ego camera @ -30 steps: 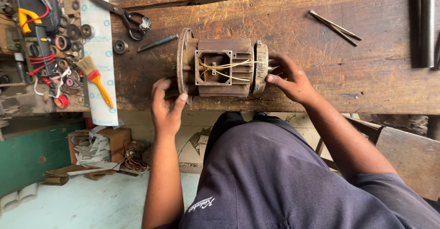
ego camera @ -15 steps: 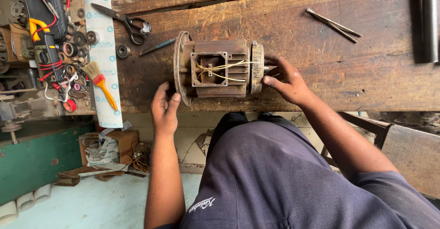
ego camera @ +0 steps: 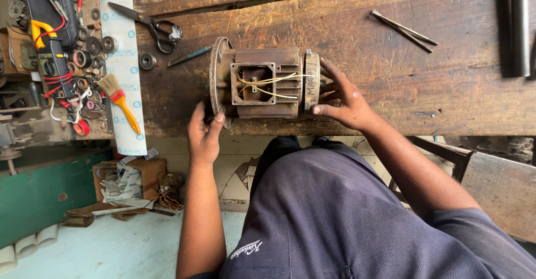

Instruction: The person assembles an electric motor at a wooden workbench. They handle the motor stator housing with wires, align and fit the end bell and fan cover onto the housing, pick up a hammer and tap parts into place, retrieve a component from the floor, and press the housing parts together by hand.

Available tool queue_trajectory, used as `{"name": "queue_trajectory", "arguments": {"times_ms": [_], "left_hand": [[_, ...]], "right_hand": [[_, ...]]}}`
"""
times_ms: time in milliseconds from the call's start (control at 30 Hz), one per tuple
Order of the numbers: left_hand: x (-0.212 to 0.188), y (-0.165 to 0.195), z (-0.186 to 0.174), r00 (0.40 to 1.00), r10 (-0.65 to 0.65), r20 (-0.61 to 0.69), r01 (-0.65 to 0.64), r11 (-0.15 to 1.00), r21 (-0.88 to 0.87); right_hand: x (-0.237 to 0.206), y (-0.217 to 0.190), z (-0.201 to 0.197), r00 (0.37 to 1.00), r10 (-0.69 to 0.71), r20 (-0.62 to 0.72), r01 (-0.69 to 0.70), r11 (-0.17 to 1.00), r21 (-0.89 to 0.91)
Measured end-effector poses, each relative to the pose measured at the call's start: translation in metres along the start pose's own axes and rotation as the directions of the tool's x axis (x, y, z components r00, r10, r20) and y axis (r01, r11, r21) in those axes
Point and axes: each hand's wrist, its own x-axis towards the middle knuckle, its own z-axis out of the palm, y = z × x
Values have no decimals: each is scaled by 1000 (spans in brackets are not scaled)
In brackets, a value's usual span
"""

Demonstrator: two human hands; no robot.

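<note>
— Where is the motor from your hands?

— The rusty electric motor (ego camera: 262, 83) lies on its side at the near edge of the wooden workbench (ego camera: 446, 89), right between my two hands. Its long axis runs across me, from one hand to the other, with the open terminal box (ego camera: 254, 83) and its pale wires facing up.

— How does each hand sit?

— My left hand (ego camera: 204, 131) cups the lower rim of the big round flange (ego camera: 219, 72), fingers half curled, thumb up against the housing. My right hand (ego camera: 343, 97) is spread wide over the opposite end cover (ego camera: 311, 80), fingertips on it, not closed around anything.

— Which hand is nearer?

— Both touch it, each at its own end. The scissors (ego camera: 151, 25) and paintbrush (ego camera: 120, 97) lie off beyond my left hand, out of contact.
</note>
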Motion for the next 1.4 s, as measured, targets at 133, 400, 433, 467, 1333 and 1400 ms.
{"name": "queue_trajectory", "arguments": {"times_ms": [133, 400, 433, 467, 1333, 1400], "left_hand": [[1, -2, 0, 1000, -8, 1, 8, 1000, 10], [1, -4, 3, 1000, -11, -18, 11, 999, 30], [0, -3, 3, 1000, 2, -20, -2, 1000, 25], [0, -3, 4, 1000, 15, -22, -15, 1000, 20], [23, 72, 25, 958, 283, 37, -265, 834, 485], [29, 82, 28, 968, 248, 25, -224, 820, 527]], "right_hand": [[2, 1, 1, 1000, 4, -8, -4, 1000, -23], [2, 4, -1, 1000, 20, -6, -21, 999, -43], [2, 4, -1, 1000, 21, -6, -22, 998, -51], [3, 3, -1, 1000, 21, -4, -21, 999, -45], [20, 3, -9, 996, -10, 84, 11, 1000, -13], [22, 4, -10, 995, -45, 93, 44, 999, 17]]}}
